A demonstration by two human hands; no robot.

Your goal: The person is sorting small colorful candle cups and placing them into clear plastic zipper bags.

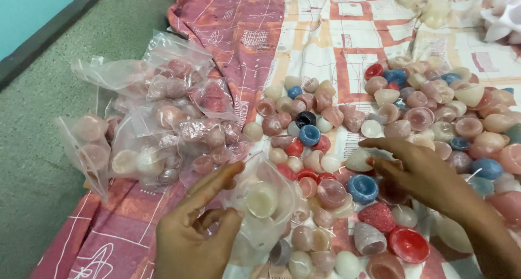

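Head view: left hand (198, 230) gripping bag (260, 208), fingers curled.

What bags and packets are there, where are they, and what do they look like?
Pile of filled bags: left side, at the cloth's edge; clear crumpled plastic, packed with pinkish and cream cup-shaped pieces.
Small bag: held by the left hand, bottom centre; clear plastic, pale cream pieces inside.
Labels, signs, screens: none seen.
The right hand touches loose pieces, not a bag.
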